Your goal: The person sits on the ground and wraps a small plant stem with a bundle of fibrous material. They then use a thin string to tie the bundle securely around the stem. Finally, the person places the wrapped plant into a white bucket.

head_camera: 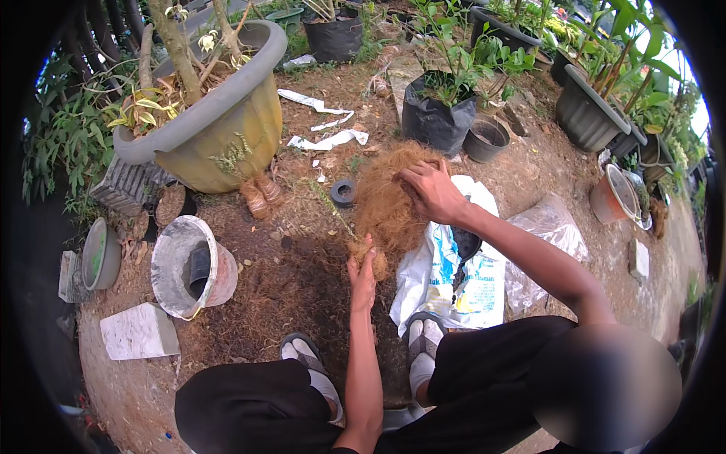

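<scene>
My left hand [363, 279] holds a small wad of coconut fibre [374, 262] wrapped around the lower end of a thin plant cutting [330, 205]. The cutting's stem leans up and to the left, with small pale leaves. Over a large loose heap of brown coconut fibre [391, 210] is my right hand [428, 190], its curled fingers gripping strands near the top; some fingertips are hidden. A roll of black tape [342, 193] lies on the soil left of the heap. To the right, a torn white printed sack [482, 289] surrounds a black container [466, 243], partly covered by my right forearm.
Two fibre-wrapped bundles [261, 196] lie below a big planter [227, 136]. A whitish bucket [218, 272] holding a black pot [199, 269] tilts at left, near a pale block [140, 332]. Clear plastic [553, 227], a black grow bag [437, 119] and white strips [329, 139] lie around.
</scene>
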A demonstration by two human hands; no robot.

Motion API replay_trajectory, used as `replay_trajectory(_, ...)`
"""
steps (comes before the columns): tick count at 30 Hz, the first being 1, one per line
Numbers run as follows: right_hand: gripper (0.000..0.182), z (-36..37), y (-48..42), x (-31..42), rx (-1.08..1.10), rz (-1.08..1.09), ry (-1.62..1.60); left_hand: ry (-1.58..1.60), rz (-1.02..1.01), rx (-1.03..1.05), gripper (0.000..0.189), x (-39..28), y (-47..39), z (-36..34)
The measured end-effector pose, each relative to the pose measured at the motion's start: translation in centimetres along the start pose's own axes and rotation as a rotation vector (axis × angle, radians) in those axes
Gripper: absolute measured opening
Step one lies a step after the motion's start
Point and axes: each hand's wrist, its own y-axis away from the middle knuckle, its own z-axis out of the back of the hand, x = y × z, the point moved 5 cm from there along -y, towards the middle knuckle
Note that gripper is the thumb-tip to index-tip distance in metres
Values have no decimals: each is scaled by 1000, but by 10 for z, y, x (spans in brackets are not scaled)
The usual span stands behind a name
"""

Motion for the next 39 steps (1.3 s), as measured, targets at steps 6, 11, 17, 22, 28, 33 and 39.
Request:
replay_trajectory(6,19,10,2,-11,-161,-109,-89,-3,37,-85,36,-11,17,-3)
replay_trajectory(11,30,-24,15,-1,360,4,-55,-153,115,-73,33,-56,34,5)
replay_trajectory(17,37,-59,54,0,518,208,166,-430,263,31,31,-104,44,26)
replay_trajectory(22,36,-67,81,14,484,255,146,-225,155,159,25,-112,30,-12)
replay_trajectory(28,25,-55,84,25,323,269,108,-241,184,131,23,3,-20,-4)
replay_trajectory(33,26,-14,73,1,-37,75,71,-248,141,51,28,25,-25,22)
replay_trajectory(39,23,26,53,-38,-589,-330,-282,-234,132,15,29,32,-23,29)
